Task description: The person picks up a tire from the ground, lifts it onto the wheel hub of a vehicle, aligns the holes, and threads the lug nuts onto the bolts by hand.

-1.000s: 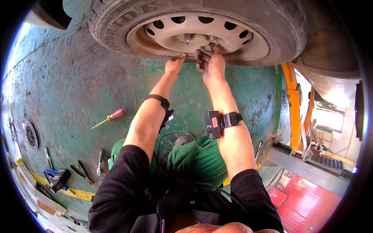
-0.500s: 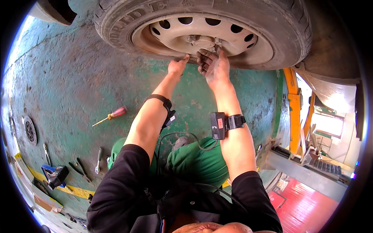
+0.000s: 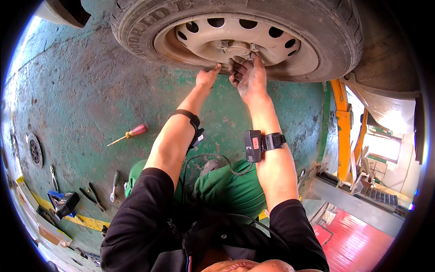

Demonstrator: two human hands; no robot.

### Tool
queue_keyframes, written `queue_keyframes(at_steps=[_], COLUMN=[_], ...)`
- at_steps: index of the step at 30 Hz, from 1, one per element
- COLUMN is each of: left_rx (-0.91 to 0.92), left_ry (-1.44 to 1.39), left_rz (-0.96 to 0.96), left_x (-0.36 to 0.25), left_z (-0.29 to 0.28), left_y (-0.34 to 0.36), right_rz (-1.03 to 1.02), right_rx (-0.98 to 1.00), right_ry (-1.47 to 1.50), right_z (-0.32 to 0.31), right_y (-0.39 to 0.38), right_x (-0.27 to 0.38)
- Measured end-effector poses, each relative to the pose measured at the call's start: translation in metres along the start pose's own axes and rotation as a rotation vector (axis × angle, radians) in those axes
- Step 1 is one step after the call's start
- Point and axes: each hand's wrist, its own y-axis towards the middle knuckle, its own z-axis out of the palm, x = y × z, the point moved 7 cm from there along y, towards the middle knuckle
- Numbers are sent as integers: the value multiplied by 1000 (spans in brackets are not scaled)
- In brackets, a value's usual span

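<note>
A car wheel with a grey steel rim [image 3: 290, 59] and a black tyre [image 3: 145, 27] fills the top of the view. My right hand [image 3: 248, 75] reaches up to the hub, its fingertips closed around a wheel nut [image 3: 253, 47] at the centre. My left hand [image 3: 207, 77] rests with its fingertips against the lower edge of the rim, holding nothing. Both forearms wear black strapped devices at the wrist. My green trousers [image 3: 226, 190] show below.
On the worn green floor lie a red-handled screwdriver [image 3: 129, 134], pliers [image 3: 93, 196], a spanner [image 3: 113, 192] and a blue-black tool [image 3: 63, 202] at the lower left. A round floor drain [image 3: 34, 150] sits at far left. An orange lift arm [image 3: 342, 131] stands right.
The view has shifted closer to the wheel. Both hands stay at the hub, my right hand's fingers having turned slightly on the nut.
</note>
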Motion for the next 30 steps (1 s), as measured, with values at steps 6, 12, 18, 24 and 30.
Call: queue_keyframes(at_steps=[6,12,18,24,30], left_rx=[-9,-19,-2,8,-16], left_ry=[1,10,32,13,18], left_rz=[7,22,31,10,29], left_x=[1,1,0,3,0], left_z=[-1,1,1,3,1], left_y=[3,7,4,7,7], right_rz=[-116,-237,-188,-44,-126], right_rx=[-114,-243,-297,-190,-238], right_ry=[-34,1,-38,-103,-109], right_z=[1,-14,-9,-12,-7], right_y=[-5,6,-1,-1,-8], right_x=[8,10,8,2,9])
